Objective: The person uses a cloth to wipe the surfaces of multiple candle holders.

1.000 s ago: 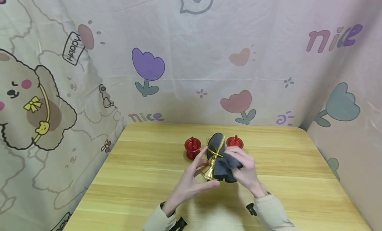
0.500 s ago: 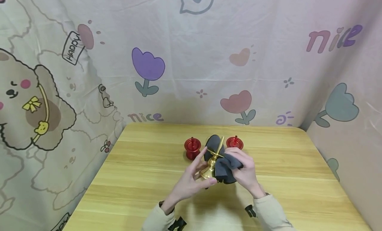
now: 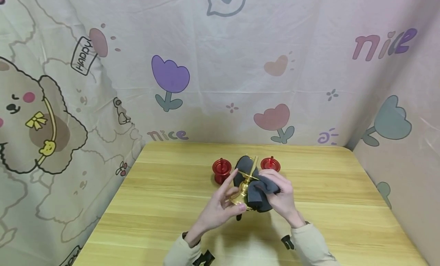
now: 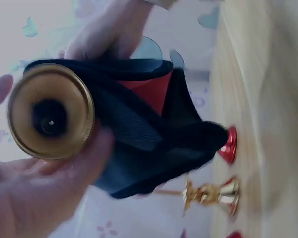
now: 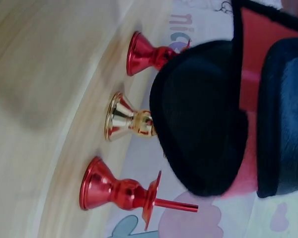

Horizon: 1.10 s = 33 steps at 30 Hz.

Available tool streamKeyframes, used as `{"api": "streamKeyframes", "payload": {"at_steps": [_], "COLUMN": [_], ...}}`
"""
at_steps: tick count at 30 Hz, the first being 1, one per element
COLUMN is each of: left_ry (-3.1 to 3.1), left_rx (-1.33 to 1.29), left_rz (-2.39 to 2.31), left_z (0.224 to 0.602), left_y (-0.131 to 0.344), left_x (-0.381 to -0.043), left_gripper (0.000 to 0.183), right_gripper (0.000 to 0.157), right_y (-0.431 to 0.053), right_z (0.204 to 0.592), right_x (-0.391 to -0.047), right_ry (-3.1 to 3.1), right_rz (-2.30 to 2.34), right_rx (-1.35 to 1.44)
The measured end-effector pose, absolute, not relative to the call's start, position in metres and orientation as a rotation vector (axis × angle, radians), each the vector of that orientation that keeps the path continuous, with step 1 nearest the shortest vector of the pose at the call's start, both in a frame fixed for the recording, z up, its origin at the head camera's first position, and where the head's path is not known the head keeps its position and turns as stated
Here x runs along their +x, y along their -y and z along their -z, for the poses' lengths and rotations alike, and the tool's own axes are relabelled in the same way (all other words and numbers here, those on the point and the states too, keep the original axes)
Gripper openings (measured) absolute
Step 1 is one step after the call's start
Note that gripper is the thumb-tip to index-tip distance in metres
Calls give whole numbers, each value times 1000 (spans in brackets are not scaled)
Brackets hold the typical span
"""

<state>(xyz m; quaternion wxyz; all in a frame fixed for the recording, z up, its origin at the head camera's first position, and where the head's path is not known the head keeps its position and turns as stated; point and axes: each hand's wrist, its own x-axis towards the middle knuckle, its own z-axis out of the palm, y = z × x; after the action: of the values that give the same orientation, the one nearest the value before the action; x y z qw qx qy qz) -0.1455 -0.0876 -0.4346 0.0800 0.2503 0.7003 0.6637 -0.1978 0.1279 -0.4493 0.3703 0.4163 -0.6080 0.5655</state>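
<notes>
A shiny gold candlestick [image 3: 244, 187] leans to the right above the table, its thin upright part pointing up and away. My left hand [image 3: 215, 207] holds it by the flared base, thumb on the near side and fingers round the far side. In the left wrist view the base's round hollow underside [image 4: 22, 116] faces the camera. With curled fingers, my right hand [image 3: 282, 195] grips a dark grey cloth [image 3: 257, 197] bunched against the candlestick's stem. Red shows on the cloth's inner side in both wrist views. The cloth hides part of the stem.
Behind the hands stand a red candlestick [image 3: 221, 170] on the left and another red candlestick [image 3: 270, 164] on the right. Between them is a second gold candlestick [image 5: 124, 119], mostly covered by the cloth in the head view. A patterned curtain [image 3: 220, 67] hangs behind the wooden table [image 3: 165, 189].
The cloth's upper flap has shifted slightly left, covering more of the gold candlestick behind. My left thumb has moved a little left and up along the base. Both hands keep their holds.
</notes>
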Motion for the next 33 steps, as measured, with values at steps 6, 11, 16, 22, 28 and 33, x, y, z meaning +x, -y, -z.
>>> {"api": "streamKeyframes", "payload": {"at_steps": [6,11,16,22,28,33], "left_ry": [-2181,-1885,-2146,-2096,-1926,-2181], "left_rx": [766,812,746,802,830,784], "left_rz": [-1998,-2103,-1950,-2028,-2065,-1933], "left_z": [434,435,432,436,435,431], "left_y": [87,92,89,91,95,92], "left_x": [-144,-147,-146,-147,-148,-146], "left_gripper": [98,88,93,91,84,97], "right_gripper": [16,18,15,14,15,12], "right_y": [-126,-125,-126,-125,-125,-125], "right_z": [448,447,448,448,446,446], "right_x": [-200,-198,-200,-200,-199,-200], "right_ry": [1524,1540,1520,1500,1514,1488], "right_rz": [-1414,-1469,-1417,-1422,-1450,-1412], "right_rx": [1154,1100,1118,1155,1108,1132]}}
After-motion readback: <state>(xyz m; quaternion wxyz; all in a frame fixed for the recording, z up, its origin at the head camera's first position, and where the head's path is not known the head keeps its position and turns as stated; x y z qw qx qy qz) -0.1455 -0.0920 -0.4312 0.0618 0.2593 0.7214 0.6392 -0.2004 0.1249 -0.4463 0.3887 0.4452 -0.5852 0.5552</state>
